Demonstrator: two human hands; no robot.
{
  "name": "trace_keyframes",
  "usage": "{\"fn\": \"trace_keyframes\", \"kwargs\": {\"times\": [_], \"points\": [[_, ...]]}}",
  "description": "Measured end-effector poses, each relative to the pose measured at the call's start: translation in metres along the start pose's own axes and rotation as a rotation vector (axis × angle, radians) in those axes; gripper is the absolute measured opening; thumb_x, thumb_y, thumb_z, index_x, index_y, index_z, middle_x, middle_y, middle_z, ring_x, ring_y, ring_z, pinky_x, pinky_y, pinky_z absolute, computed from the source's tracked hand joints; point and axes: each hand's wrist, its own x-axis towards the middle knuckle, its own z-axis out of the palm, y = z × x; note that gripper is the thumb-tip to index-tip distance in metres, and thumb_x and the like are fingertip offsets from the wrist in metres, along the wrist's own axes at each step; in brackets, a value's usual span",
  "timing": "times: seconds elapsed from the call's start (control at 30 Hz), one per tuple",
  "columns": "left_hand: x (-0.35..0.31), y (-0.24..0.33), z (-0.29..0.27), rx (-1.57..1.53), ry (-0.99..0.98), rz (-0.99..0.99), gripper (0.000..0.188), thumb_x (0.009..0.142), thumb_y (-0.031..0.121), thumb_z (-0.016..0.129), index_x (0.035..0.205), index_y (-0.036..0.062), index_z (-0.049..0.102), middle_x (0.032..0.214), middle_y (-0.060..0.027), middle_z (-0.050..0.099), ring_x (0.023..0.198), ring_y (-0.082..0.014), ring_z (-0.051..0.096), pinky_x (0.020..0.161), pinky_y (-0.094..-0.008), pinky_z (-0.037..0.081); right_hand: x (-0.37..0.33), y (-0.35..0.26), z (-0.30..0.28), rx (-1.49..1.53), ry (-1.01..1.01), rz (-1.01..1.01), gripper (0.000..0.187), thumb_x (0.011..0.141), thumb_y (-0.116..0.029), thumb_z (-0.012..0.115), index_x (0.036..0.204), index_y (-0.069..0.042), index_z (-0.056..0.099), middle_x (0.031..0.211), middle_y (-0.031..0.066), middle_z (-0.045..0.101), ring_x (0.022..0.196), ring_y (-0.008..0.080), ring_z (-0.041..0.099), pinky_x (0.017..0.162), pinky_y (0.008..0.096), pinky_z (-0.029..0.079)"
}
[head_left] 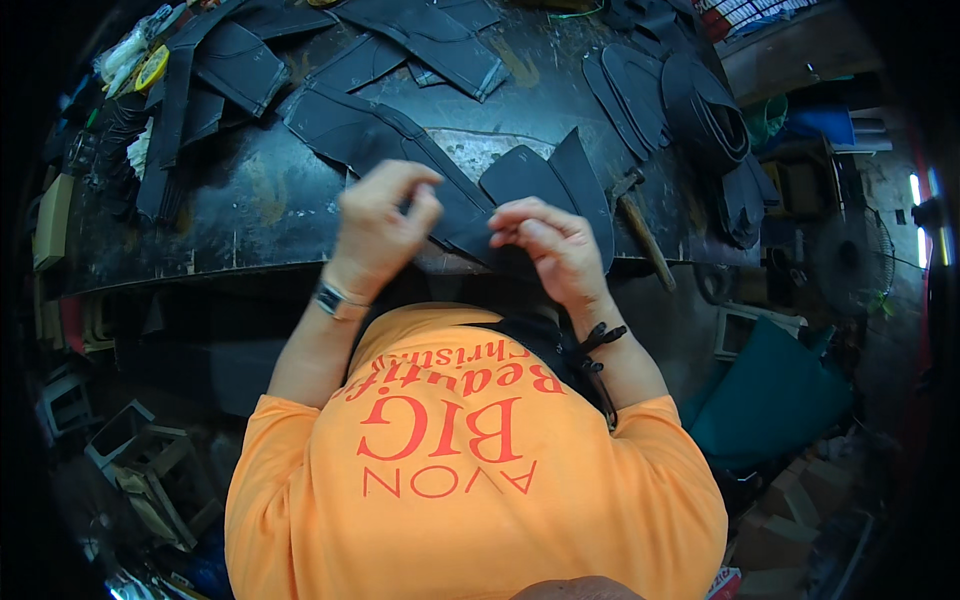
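A stitched black leather-like piece (400, 140) lies across the near part of the table, its narrower panels reaching toward my body. Over its near edge is my left hand (388, 222), slightly blurred, with fingers curled in toward the thumb. My right hand (548, 245) is just to the right, above the panel with a pointed flap (578, 180). Its thumb and fingertips are pinched together. Whatever either hand grips, if anything, is too small or hidden to make out. The two hands are apart, fingertips facing each other.
A hammer (645, 235) lies at the table's near right edge, handle overhanging. More black cut pieces (420, 45) cover the far side, with strips (170, 120) at left and rolled pieces (705, 110) at right. The dark table (240, 215) is worn. A fan (855, 250) stands beyond it, right.
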Motion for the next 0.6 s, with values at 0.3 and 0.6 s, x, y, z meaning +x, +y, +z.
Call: {"fn": "trace_keyframes", "kwargs": {"times": [0.3, 0.6], "points": [[-0.009, 0.002, -0.017, -0.391, -0.037, -0.209, 0.004, 0.085, 0.002, 0.075, 0.088, 0.0005, 0.074, 0.084, -0.0056, 0.073, 0.073, -0.0092, 0.066, 0.065, -0.0211, 0.051, 0.004, 0.006, -0.028, 0.748, -0.254, -0.042, 0.028, 0.102, -0.034, 0.054, 0.087, -0.011, 0.052, 0.079, 0.0025, 0.048, 0.074, 0.0152, 0.050, 0.074, 0.0326, 0.045], [-0.009, 0.029, 0.013, -0.375, -0.253, 0.020, 0.014, 0.083, -0.004, 0.072, 0.096, 0.0012, 0.073, 0.088, -0.0101, 0.071, 0.076, -0.0173, 0.067, 0.066, -0.0257, 0.052, 0.002, 0.011, -0.027, 0.802, -0.253, -0.004, 0.030, 0.105, -0.034, 0.049, 0.088, -0.010, 0.052, 0.078, 0.0025, 0.048, 0.072, 0.0150, 0.047, 0.071, 0.0322, 0.044]]}}
